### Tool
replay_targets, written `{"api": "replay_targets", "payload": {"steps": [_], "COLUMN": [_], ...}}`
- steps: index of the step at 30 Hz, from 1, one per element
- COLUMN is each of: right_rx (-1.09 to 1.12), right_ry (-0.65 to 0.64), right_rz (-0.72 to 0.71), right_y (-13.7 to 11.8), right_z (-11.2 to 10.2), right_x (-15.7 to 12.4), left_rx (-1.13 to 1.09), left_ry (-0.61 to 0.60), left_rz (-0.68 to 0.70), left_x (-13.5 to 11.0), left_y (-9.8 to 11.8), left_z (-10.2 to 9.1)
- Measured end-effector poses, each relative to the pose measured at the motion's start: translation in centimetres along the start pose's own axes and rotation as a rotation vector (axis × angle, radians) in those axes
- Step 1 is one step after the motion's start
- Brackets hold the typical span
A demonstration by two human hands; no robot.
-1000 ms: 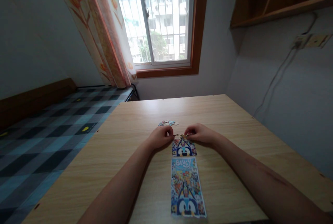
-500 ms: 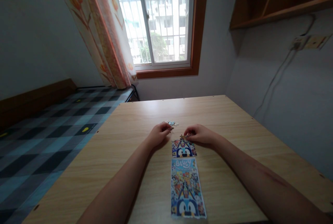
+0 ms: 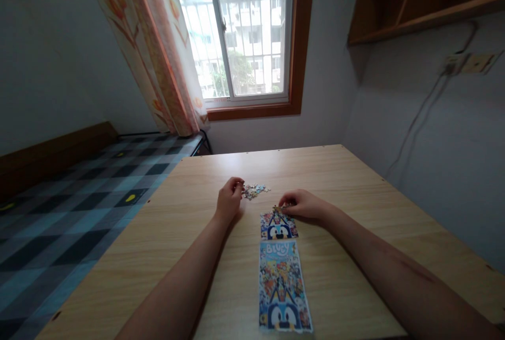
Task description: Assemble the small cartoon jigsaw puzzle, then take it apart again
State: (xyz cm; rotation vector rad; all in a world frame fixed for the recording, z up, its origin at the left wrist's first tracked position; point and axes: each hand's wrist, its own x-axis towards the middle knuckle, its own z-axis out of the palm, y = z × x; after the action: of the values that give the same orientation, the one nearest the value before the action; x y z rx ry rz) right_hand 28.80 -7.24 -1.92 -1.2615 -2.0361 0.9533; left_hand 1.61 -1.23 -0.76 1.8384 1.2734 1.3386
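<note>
A partly assembled jigsaw puzzle (image 3: 279, 227) with a blue cartoon dog's face lies on the table, just above a printed picture sheet (image 3: 283, 285) lettered "Bluey". My right hand (image 3: 302, 204) rests at the puzzle's upper right edge, its fingers bent around a small puzzle piece there. Farther up the table is a pile of loose puzzle pieces (image 3: 254, 191). At its left edge is my left hand (image 3: 231, 197), fingers curled together; anything between them is hidden.
The wooden table (image 3: 335, 277) reaches toward the window wall. A bed with a checked cover (image 3: 79, 213) stands along the left side. On the right wall are a wooden shelf (image 3: 426, 19) and a socket with a hanging cable (image 3: 418, 119).
My left hand has moved left and slightly away from me, uncovering more of the loose pieces. My right hand stays nearly still at the puzzle's upper edge.
</note>
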Motion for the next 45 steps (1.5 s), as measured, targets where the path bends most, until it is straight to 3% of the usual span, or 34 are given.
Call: {"api": "replay_targets", "payload": {"steps": [5, 12, 22, 31, 37, 45], "right_rx": [0.006, -0.017, -0.035, -0.033, -0.036, -0.054], "right_ry": [-0.003, 0.001, 0.001, 0.009, 0.010, 0.008], "right_rz": [0.002, -0.015, -0.020, -0.014, -0.005, -0.013], "right_y": [0.3, -0.2, -0.4, 0.0, -0.4, -0.7], "right_z": [0.1, 0.0, -0.1, 0.0, 0.0, -0.1], "right_x": [0.0, 0.0, -0.1, 0.1, -0.1, -0.1], "left_rx": [0.034, 0.271, 0.298, 0.392, 0.543, 0.592], "left_ry": [0.023, -0.006, -0.118, -0.078, -0.062, -0.161], "left_rz": [-0.005, 0.066, 0.085, 0.043, 0.214, 0.290], "left_x": [0.1, 0.1, 0.0, -0.1, 0.0, -0.5], "left_y": [-0.2, -0.1, -0.1, 0.7, 1.1, 1.7], "left_z": [0.1, -0.1, 0.0, 0.0, -0.1, 0.6]}}
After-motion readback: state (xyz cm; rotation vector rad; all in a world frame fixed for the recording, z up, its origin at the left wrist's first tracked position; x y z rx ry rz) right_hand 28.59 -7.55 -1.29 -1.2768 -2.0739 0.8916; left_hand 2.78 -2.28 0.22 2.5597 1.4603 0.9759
